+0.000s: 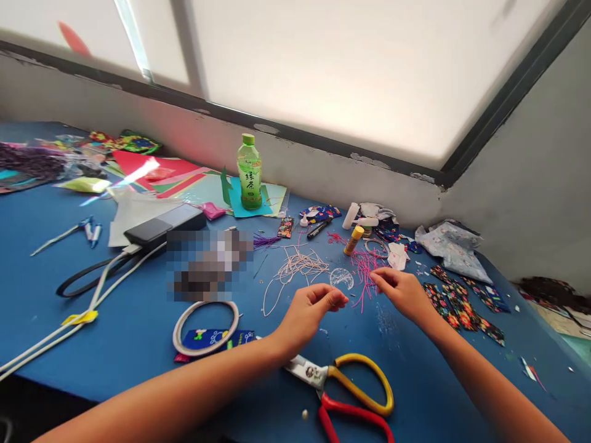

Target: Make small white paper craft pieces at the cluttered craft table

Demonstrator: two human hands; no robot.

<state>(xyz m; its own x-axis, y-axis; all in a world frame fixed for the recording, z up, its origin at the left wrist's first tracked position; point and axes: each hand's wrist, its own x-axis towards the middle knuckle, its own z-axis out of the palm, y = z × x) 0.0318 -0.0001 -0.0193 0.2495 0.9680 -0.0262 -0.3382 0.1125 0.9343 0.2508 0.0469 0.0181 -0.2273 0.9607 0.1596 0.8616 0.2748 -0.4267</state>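
My left hand (307, 317) hovers over the middle of the blue table, thumb and fingertips pinched together. Across from it my right hand (404, 294) is also pinched, beside a spread of pink strings (364, 271). Whatever either pinch holds is too small to make out. Between the hands and a little beyond lies a clear round plastic piece (341, 279). A loose tangle of white cord (300, 267) rests beyond my left hand. Scissors (351, 384) with one yellow and one red handle lie below my left wrist, their blades partly hidden by my forearm.
A roll of tape (178, 335) sits on patterned blue cloth at left. Farther back stand a green tea bottle (250, 175) and a glue stick (353, 240). A power bank (161, 224) with white cables lies left. Floral fabric strips (457, 301) lie right.
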